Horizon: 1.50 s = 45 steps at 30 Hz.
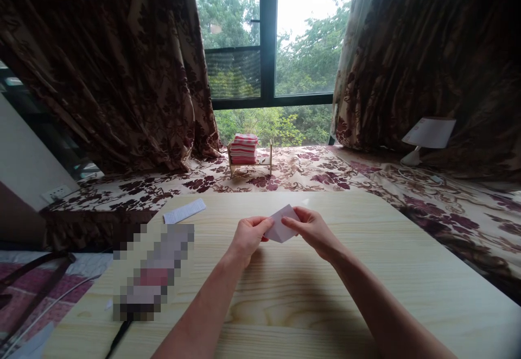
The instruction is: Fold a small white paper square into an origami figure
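A small piece of folded white paper (281, 229) is held up between my two hands above the light wooden table (285, 305). My left hand (249, 237) pinches its left corner, with the thumb lying on the near face. On the other side my right hand (312, 228) grips the right edge, its thumb pressed on the paper's face. The fingers behind the paper are partly hidden. One corner of the sheet points down toward me.
A white printed strip (184, 211) lies at the table's far left, with a pixelated object (152, 277) and its black cord nearer. Beyond the table, a small wooden rack (271, 158) holds folded striped cloths (243, 149). A white lamp (429, 132) stands right, by the curtain (419, 61).
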{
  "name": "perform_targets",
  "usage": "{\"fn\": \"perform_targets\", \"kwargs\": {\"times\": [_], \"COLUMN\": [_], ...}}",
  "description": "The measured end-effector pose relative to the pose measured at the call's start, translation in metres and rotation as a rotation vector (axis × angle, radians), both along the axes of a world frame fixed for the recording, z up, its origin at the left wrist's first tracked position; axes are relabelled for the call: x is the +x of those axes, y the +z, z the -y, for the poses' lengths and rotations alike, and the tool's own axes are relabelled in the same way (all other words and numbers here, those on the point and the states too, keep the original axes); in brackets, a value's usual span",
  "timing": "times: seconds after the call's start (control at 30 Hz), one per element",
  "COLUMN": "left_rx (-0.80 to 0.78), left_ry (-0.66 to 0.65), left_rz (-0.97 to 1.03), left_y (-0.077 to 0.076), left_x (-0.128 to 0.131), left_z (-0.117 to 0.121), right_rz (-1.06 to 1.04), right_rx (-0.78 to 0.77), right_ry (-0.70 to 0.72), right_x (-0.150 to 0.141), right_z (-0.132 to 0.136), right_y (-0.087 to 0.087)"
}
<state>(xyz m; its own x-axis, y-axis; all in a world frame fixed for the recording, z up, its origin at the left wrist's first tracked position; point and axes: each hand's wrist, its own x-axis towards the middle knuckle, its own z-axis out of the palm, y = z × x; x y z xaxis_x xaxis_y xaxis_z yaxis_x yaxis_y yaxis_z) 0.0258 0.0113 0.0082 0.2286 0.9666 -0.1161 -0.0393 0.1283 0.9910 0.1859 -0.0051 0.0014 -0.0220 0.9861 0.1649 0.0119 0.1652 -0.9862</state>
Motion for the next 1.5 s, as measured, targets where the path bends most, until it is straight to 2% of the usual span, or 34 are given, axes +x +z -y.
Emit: {"fn": "perform_targets", "kwargs": {"times": [0.27,0.57,0.83,1.2,1.5], "left_rx": [-0.060,-0.106,-0.103,-0.206,-0.228], "left_ry": [-0.069,-0.058,-0.005,-0.083,-0.119], "left_rz": [-0.015,-0.007,0.028,0.111,0.109], "left_y": [-0.0010,0.0022,0.0024,0.0036,0.0008], "left_x": [-0.0019,-0.0019,-0.0019,-0.0031,-0.0015], "left_z": [-0.0005,0.0008,0.0000,0.0002,0.0004], "right_rz": [0.087,0.260,0.469,0.627,0.686], "right_rx": [0.138,0.310,0.590,0.674,0.739], "right_ry": [-0.012,-0.060,-0.137,-0.196,-0.254], "right_x": [-0.0027,-0.0023,-0.0016,0.0000,-0.0006], "right_z": [-0.0002,0.0019,0.0010,0.0014,0.0028], "right_y": [-0.0025,-0.0053,-0.0064,-0.0041,-0.0021]}}
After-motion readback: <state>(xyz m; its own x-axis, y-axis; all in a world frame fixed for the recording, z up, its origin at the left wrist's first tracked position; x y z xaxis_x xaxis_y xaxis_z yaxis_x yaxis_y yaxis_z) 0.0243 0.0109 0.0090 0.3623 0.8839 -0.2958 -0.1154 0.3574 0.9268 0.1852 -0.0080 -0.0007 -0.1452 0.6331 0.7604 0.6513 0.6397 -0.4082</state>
